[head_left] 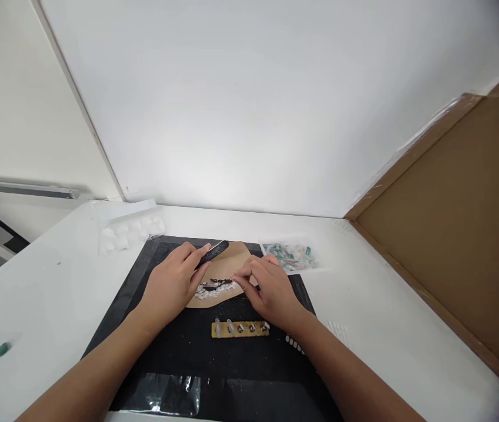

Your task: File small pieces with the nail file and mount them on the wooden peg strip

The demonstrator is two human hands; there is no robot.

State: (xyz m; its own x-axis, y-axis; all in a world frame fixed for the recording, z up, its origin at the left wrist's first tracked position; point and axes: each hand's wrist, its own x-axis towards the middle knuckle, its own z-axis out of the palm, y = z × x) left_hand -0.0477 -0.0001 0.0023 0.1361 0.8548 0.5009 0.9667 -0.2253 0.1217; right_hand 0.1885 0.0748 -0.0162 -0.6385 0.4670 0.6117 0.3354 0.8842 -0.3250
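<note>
My left hand [182, 275] is closed around a black nail file [215, 252], with its rounded end pointing up and right. Opposite it, the fingers of my right hand [270, 288] are pinched together over the right side of a brown sheet [223, 264]. Whatever sits between those fingertips is too small to make out. On the sheet, between both hands, lies a cluster of small white pieces [205, 293] with black marks or bits among them. Nearer to me, a yellowish strip [245, 330] holds several clear nail tips [231, 327], some standing upright.
A black mat [166, 357] lies under the work. Behind right is a clear tray [291, 258] of greenish and clear pieces. A clear box with white compartments [130, 231] stands back left. White adhesive tabs [294, 344] are beside my right forearm; a green object [1, 350] lies far left.
</note>
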